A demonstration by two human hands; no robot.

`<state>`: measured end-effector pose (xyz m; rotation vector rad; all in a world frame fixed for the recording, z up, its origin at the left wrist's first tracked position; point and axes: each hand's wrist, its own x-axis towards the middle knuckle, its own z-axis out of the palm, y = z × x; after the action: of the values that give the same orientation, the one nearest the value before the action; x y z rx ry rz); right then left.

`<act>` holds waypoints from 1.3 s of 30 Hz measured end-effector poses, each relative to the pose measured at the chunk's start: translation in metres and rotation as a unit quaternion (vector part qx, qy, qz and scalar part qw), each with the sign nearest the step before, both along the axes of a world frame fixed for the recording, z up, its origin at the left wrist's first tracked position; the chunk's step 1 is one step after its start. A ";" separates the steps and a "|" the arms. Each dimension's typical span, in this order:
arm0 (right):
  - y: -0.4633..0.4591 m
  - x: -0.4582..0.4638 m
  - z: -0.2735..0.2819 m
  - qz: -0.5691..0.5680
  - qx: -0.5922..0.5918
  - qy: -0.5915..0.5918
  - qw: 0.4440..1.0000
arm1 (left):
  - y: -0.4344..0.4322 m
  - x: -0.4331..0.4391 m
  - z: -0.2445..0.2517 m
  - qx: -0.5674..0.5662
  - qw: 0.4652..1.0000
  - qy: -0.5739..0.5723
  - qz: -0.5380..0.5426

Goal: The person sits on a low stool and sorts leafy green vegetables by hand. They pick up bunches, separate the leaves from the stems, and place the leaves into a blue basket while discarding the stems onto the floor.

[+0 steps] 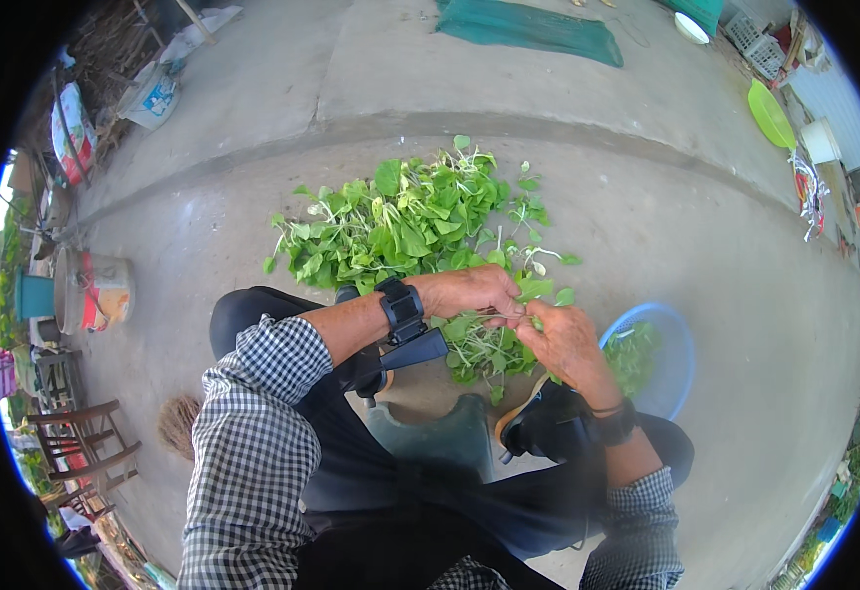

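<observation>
My left hand (478, 291) and my right hand (562, 339) meet in front of me, pinching a thin leafy green stem (537, 322) between their fingertips. Beyond them a broad heap of leafy greens (400, 221) with pale stems lies on the concrete floor. A smaller bunch of greens (489, 350) rests on the floor below my hands, between my shoes. To the right of my right hand stands a blue-rimmed plastic basket (684, 354), with some greens (635, 354) inside it. My right wrist partly overlaps the basket's near side.
A dark green plastic stool (437, 435) is under me. On the left are a paint-type bucket (112, 291), a wooden chair (87, 450) and a brown fibrous bundle (177, 426). Green netting (533, 33) lies across the far floor. A lime plastic basin (770, 114) leans at the right.
</observation>
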<state>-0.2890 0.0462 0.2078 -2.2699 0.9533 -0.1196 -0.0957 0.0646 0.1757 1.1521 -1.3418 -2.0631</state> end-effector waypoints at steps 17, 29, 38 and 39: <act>-0.031 -0.016 0.029 -0.269 0.540 -0.426 0.674 | -0.051 0.154 -0.209 -0.331 0.675 -0.624 0.213; -0.041 -0.010 0.028 -0.345 0.558 -0.384 0.650 | -0.046 0.222 -0.274 -0.046 0.725 -0.645 0.238; -0.031 -0.007 0.040 -0.245 0.485 -0.424 0.725 | -0.029 0.239 -0.139 0.100 0.834 -0.148 0.522; -0.030 -0.007 0.041 -0.222 0.471 -0.438 0.733 | -0.030 0.234 -0.121 0.096 0.848 -0.134 0.504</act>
<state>-0.2957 0.0161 0.2487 -0.8119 0.7210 -0.6778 0.1385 0.0345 0.0549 1.7670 -0.3894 -1.2731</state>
